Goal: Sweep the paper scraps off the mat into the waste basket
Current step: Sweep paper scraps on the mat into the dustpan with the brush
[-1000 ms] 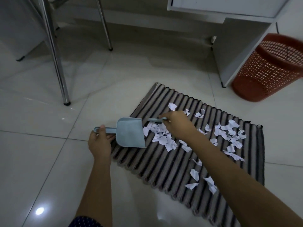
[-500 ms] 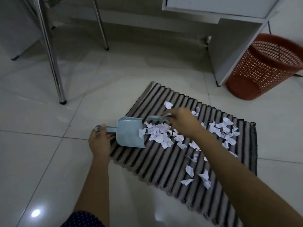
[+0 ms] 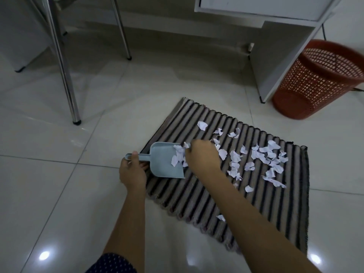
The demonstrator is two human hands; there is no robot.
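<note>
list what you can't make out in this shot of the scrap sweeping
Tool in the right hand: head view, hidden by the hand's own back.
Paper scraps: head view, the right forearm covers part of the mat, so no full count.
Waste basket: head view, right side cut off by the frame edge; contents unreadable.
Dustpan mouth: partly behind the right hand.
</note>
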